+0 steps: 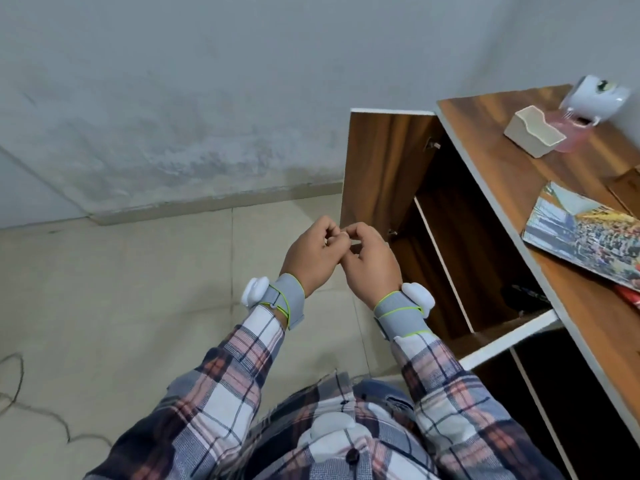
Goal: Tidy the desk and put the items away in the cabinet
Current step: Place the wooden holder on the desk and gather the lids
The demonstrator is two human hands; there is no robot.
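Note:
My left hand (313, 252) and my right hand (370, 263) meet in front of me above the floor, fingers curled and fingertips touching each other. I see nothing held between them. To the right stands the wooden desk (502, 174) with its cabinet door (379, 168) swung open, showing dark shelves (485, 271). On the desk top lie a colourful picture book (585, 237), a white rectangular holder (533, 131), a pink cup (568, 133) and a white dispenser (595, 98). A dark object (530, 294) lies inside the cabinet on the shelf.
A red item (633, 299) peeks out under the book at the desk's edge. Tiled floor (138, 306) spreads to the left, with a thin cable (34, 410) lying on it. A grey wall (173, 98) stands behind.

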